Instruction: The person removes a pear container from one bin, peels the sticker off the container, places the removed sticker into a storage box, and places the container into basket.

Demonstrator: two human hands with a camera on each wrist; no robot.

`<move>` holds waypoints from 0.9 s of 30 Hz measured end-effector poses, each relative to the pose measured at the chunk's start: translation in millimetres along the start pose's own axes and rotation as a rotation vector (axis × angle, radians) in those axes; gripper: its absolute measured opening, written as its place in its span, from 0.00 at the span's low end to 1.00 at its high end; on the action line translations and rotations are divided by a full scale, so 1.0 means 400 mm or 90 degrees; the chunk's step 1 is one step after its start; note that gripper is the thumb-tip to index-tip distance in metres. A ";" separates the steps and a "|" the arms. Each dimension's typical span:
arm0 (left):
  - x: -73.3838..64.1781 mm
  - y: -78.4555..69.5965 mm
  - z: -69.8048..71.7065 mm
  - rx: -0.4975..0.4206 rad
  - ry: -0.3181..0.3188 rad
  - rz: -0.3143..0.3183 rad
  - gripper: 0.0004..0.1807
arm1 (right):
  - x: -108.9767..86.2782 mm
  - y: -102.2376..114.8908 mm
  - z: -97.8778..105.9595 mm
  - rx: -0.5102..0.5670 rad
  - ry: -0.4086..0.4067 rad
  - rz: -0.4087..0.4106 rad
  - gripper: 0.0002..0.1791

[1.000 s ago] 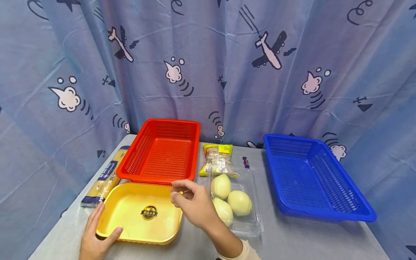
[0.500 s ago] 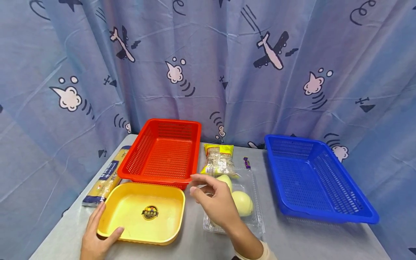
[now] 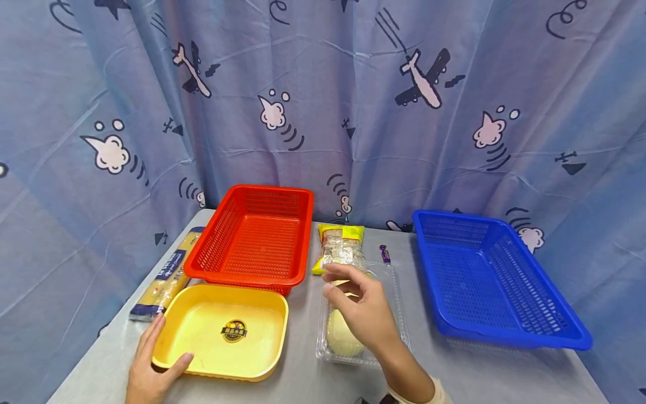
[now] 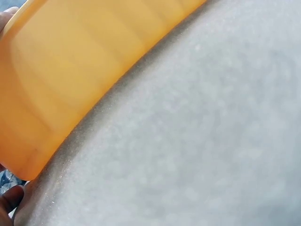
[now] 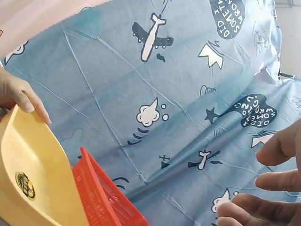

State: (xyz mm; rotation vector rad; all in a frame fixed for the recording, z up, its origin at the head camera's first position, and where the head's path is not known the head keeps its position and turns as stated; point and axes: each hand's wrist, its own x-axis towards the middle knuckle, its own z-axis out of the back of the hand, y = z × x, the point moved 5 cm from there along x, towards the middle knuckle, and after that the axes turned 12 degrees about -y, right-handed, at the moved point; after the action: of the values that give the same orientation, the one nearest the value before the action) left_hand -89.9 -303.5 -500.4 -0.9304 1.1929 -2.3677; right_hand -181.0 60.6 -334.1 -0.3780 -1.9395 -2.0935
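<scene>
My left hand [image 3: 148, 362] holds the left near corner of a yellow plastic basin [image 3: 219, 331], fingers along its outer side and thumb at the near rim. A round badge marks the basin's inside. In the left wrist view the basin's outer wall [image 4: 84, 61] fills the upper left. My right hand [image 3: 360, 308] hovers over a clear plastic box [image 3: 401, 314], fingers loosely bent and nothing between them. Pale yellow-green round things like fruit [image 3: 343, 336] lie in that box, partly hidden by the hand. In the right wrist view the right hand's fingers [image 5: 277, 179] are apart.
A red basket [image 3: 262, 247] stands behind the basin, a blue basket [image 3: 474, 280] at the right. A long yellow-and-blue packet [image 3: 169, 275] lies left. Behind the box are a yellow-edged snack bag [image 3: 340, 241] and a small purple wrapped candy [image 3: 385, 253]. A curtain [image 3: 323, 112] closes the back.
My right hand has moved right, from the basin's right rim to above the clear box, and now covers more of the round things. The left hand stays at the basin.
</scene>
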 end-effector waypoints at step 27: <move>0.003 0.006 0.001 -0.016 -0.018 -0.026 0.50 | 0.029 -0.025 0.137 -0.088 -0.108 0.039 0.20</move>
State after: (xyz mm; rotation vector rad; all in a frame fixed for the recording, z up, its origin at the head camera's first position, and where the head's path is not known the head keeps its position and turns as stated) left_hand -90.6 -305.9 -501.8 -1.0014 1.2067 -2.3681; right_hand -194.8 115.7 -335.1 -0.6560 -1.8504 -2.2262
